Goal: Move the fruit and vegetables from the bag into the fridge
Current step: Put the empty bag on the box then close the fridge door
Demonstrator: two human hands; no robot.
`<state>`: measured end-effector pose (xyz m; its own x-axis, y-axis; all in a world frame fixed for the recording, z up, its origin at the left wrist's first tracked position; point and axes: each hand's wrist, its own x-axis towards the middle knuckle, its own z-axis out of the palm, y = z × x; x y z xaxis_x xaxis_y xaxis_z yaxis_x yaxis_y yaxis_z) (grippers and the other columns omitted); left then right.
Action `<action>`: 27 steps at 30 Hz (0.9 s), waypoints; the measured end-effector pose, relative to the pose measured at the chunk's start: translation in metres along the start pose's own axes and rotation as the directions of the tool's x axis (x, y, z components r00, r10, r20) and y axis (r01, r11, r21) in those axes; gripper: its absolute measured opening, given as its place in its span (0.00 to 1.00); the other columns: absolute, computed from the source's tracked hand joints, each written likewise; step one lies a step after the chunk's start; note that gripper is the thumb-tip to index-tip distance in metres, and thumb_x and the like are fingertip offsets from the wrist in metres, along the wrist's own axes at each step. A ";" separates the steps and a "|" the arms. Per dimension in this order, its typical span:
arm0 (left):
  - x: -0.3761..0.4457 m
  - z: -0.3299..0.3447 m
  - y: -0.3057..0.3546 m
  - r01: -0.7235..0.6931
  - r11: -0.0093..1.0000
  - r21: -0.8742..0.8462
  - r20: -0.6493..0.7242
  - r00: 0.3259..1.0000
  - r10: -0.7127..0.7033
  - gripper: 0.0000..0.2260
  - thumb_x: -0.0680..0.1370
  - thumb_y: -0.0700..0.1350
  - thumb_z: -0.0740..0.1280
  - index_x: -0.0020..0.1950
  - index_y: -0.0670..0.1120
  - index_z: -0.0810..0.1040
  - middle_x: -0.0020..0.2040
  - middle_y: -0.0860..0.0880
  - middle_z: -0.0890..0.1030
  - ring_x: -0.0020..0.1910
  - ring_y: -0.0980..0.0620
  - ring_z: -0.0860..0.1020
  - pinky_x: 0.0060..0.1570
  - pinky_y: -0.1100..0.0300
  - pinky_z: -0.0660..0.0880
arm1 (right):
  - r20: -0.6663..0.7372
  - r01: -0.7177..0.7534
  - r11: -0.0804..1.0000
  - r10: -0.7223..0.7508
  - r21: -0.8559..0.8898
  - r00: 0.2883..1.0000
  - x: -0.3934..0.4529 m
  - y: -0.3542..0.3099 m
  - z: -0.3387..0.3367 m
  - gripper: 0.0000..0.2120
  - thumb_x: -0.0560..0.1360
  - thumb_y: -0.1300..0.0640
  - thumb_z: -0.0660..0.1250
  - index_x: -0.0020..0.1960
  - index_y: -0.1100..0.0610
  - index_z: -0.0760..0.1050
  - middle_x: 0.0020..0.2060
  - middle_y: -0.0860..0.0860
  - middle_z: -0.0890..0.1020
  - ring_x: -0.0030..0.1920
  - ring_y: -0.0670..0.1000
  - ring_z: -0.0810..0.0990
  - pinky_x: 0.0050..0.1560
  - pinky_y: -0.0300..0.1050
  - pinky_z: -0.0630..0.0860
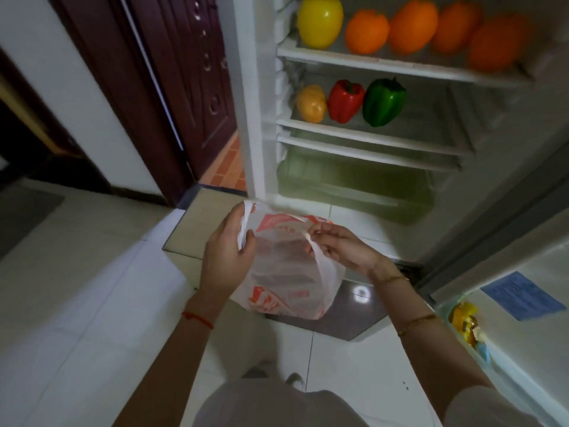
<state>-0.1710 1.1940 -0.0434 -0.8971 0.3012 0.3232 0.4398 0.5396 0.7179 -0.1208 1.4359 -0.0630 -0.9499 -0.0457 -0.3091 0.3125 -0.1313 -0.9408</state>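
Observation:
A white plastic bag point(286, 272) with red print hangs in front of the open fridge point(369, 140). My left hand point(224, 254) grips its left handle, and my right hand point(341, 248) pinches the right handle, holding the bag's mouth apart. Reddish shapes show dimly through the plastic. On the fridge's upper shelf sit a yellow pepper point(320, 20) and several orange fruits point(412, 26). The shelf below holds a small yellow-orange pepper point(311, 103), a red pepper point(345, 100) and a green pepper point(383, 102).
A greenish crisper drawer point(354, 186) fills the fridge bottom. The open fridge door point(508, 272) stands at the right with a blue note and yellow items in its pocket. A dark wooden door point(172, 87) is at the left. White tiled floor lies below.

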 end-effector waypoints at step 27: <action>0.105 -0.150 -0.219 0.338 0.940 0.037 -0.073 0.939 -0.335 0.09 0.81 0.53 0.62 0.52 0.48 0.77 0.44 0.53 0.83 0.28 0.60 0.80 0.27 0.69 0.76 | -0.084 0.244 0.646 -0.433 -0.723 0.897 0.284 -0.025 0.214 0.01 0.79 0.65 0.61 0.49 0.61 0.71 0.37 0.51 0.79 0.39 0.54 0.80 0.43 0.53 0.77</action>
<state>-0.3681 0.9900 -0.0743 -0.9931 0.0447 0.1087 0.1121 0.6385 0.7614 -0.3976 1.2140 -0.0969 -0.9879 0.0996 0.1187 -0.0317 0.6200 -0.7839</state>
